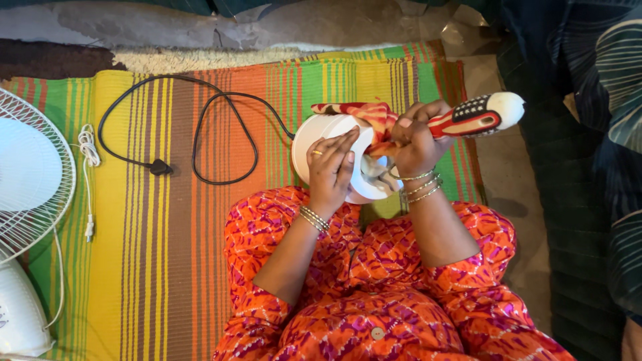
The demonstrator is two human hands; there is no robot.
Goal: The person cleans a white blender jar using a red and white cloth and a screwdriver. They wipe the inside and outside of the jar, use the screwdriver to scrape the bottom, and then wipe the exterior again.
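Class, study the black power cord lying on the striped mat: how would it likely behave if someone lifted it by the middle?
The black power cord already lies in loose loops on the striped mat, so it would probably sag and flop. Its plug end would likely dangle. Its other end runs up to the white appliance under the left hand, so it might tug there.

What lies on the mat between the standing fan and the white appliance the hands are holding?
In the head view, a coiled white cord near the fan, then the looped black cable with its plug, running to the white appliance.
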